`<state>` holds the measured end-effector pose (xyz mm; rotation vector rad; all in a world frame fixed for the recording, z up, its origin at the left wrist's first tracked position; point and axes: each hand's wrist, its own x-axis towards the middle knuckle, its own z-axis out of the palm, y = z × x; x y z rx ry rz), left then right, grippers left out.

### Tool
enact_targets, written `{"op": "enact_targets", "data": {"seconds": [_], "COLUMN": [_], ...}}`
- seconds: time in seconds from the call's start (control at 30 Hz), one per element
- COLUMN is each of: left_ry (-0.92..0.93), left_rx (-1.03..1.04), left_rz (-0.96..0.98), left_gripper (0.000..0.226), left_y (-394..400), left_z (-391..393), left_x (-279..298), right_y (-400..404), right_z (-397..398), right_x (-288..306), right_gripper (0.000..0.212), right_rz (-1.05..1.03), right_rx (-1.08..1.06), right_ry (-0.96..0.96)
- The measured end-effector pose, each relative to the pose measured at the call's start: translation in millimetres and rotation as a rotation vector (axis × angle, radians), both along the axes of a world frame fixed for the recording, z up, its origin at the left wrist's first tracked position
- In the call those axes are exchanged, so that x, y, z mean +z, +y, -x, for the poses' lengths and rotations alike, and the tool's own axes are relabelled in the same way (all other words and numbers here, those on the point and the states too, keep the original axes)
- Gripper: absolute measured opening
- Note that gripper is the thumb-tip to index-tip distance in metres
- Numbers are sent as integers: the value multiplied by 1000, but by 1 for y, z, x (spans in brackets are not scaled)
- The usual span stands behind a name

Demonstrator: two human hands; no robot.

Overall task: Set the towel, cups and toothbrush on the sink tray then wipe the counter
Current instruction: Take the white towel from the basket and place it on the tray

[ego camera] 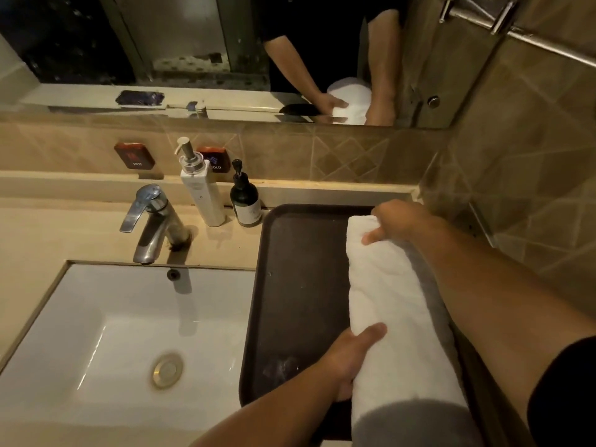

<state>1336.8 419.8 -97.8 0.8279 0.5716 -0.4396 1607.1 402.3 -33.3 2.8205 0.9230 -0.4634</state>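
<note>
A rolled white towel (390, 295) lies lengthwise along the right side of a dark brown tray (290, 285) on the counter, right of the sink. My left hand (350, 356) grips the towel's near part from the left. My right hand (395, 222) holds its far end near the tray's back edge. No cups or toothbrush are in view.
A white sink basin (113, 333) with a chrome faucet (150, 221) is on the left. A white pump bottle (200, 191) and a dark pump bottle (245, 201) stand behind the tray's left corner. A tiled wall (532, 188) is close on the right, a mirror above.
</note>
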Motion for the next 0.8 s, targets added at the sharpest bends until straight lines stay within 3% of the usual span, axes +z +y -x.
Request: {"op": "enact_targets", "data": {"seconds": [0.2,0.53,0.67,0.73,0.8], "left_ry": [-44,-10,-18,-29,-119], "left_rx": [92,123,69,49,-29], "left_rz": [-82,-603,-723,-836,-1107], "left_gripper": [41,52,55,55,59], "left_y": [-4,-8,-9,-10,-12], "left_z": [-1,8,9,15,24], "left_x": [-10,-15,-7,3,13], "right_y": [2,-2,-11,-16,-22], "right_z": [-1,1,16,28,43], "right_x": [-30,-42,-43,-41,-37], "right_gripper": [73,58,59,57,58], "right_rz": [-2,-19,-59,-118,-221], "right_rx": [55,176,131,87,18], "right_ry": [-33,-168,-364,-441,-465]}}
